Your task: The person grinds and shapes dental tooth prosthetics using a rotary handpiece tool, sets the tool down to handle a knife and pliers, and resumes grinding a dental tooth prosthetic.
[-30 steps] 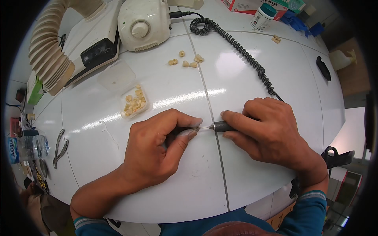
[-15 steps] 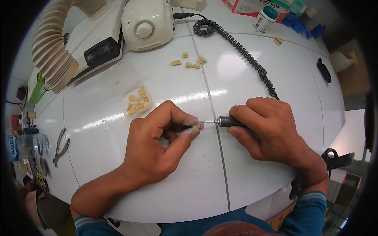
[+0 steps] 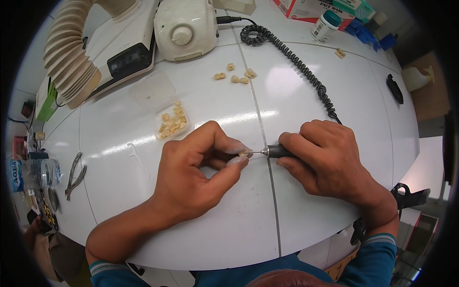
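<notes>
My left hand (image 3: 198,167) pinches a small pale tooth-like piece (image 3: 244,154) between thumb and fingertips. Wrapped round a black rotary handpiece (image 3: 279,151), my right hand (image 3: 325,155) holds it level, its thin metal bit pointing left. The tip of the bit meets the small piece, or nearly so; the fingertips partly hide the spot. Beyond my left hand, an open clear box (image 3: 187,130) holds several yellowish tooth-like pieces (image 3: 174,123). More such pieces (image 3: 240,80) lie loose on the white table (image 3: 215,244).
A cream control unit (image 3: 184,31) with a coiled black cord (image 3: 299,64) stands at the back. Nearby are a ribbed hose (image 3: 67,52), a white bottle (image 3: 326,27), a mask box (image 3: 306,10), pliers (image 3: 75,177) and a black object (image 3: 394,89). Part of another person (image 3: 40,239) shows lower left.
The view has shifted, so the tabletop objects appear farther right. My left fingertips have turned slightly around the small piece, and the bit's position against it has changed.
</notes>
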Demonstrator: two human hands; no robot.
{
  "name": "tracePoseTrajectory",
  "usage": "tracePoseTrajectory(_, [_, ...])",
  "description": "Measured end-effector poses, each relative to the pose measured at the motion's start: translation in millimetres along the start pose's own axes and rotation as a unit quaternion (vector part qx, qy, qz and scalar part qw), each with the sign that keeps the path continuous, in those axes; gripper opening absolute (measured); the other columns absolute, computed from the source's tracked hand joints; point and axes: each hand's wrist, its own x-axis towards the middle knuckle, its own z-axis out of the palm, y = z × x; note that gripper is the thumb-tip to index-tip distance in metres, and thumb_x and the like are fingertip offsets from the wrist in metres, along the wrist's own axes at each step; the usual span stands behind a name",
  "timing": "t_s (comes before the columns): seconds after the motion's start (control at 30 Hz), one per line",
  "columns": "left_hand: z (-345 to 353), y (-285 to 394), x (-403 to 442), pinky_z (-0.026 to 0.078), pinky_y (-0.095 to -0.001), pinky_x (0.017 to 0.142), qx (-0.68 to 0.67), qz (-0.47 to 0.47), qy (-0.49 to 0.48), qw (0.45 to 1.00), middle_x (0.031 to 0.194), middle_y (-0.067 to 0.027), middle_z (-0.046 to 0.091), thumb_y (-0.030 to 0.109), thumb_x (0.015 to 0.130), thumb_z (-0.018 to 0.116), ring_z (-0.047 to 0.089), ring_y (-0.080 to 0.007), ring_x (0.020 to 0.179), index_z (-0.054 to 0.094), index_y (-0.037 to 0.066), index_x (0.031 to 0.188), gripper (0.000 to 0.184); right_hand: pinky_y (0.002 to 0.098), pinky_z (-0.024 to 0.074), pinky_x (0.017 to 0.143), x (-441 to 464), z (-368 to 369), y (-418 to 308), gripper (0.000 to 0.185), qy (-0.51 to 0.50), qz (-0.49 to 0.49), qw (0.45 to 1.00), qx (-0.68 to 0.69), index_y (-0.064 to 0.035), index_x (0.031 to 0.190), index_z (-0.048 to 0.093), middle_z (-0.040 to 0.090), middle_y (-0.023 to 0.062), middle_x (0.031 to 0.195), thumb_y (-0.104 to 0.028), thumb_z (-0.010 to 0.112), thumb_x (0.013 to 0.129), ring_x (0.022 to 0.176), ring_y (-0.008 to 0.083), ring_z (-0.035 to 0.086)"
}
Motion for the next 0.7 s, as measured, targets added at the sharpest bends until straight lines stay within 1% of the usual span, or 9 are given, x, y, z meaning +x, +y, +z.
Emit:
tracePoseTrajectory(0.17, [-1.0, -1.2, 1.7, 0.069, -0.0289, 0.094, 0.003, -0.008, -0.012, 1.000, 0.112, -0.0151, 0.079, -0.010, 0.100, 0.077, 0.083, -0.0208, 0.110, 0.066, -0.005, 0.112, 0.017, 0.0408, 0.0416, 0.058, 0.1, -0.4, -0.4, 0.021, -0.001, -0.002, 1.000, 0.001, -0.0157, 0.103, 0.073, 0.051, 0.0028, 0.076, -0.032, 0.086, 0.100, 0.063, 0.0219, 0.056])
tracePoseTrajectory(0.57, [-0.2, 1.3, 2.4, 0.069, -0.0284, 0.094, -0.002, -0.019, -0.012, 1.000, 0.112, -0.0150, 0.079, -0.009, 0.100, 0.076, 0.082, -0.0199, 0.110, 0.067, -0.006, 0.112, 0.015, 0.0414, 0.0429, 0.058, 2.4, -5.8, -2.4, 0.019, -0.009, 0.009, 1.000, 0.009, -0.0152, 0.102, 0.074, 0.052, 0.0030, 0.075, -0.029, 0.087, 0.098, 0.064, 0.0227, 0.057])
tracePoseTrajectory(0.7, [-0.4, -0.9, 2.0, 0.068, -0.0280, 0.093, 0.010, -0.002, -0.018, 1.000, 0.112, -0.0145, 0.079, -0.009, 0.100, 0.076, 0.082, -0.0191, 0.110, 0.067, -0.005, 0.112, 0.016, 0.0415, 0.0432, 0.058, 1.7, -5.0, -1.9, 0.019, -0.003, 0.009, 1.000, 0.010, -0.0150, 0.102, 0.074, 0.051, 0.0031, 0.075, -0.028, 0.087, 0.097, 0.064, 0.0229, 0.058])
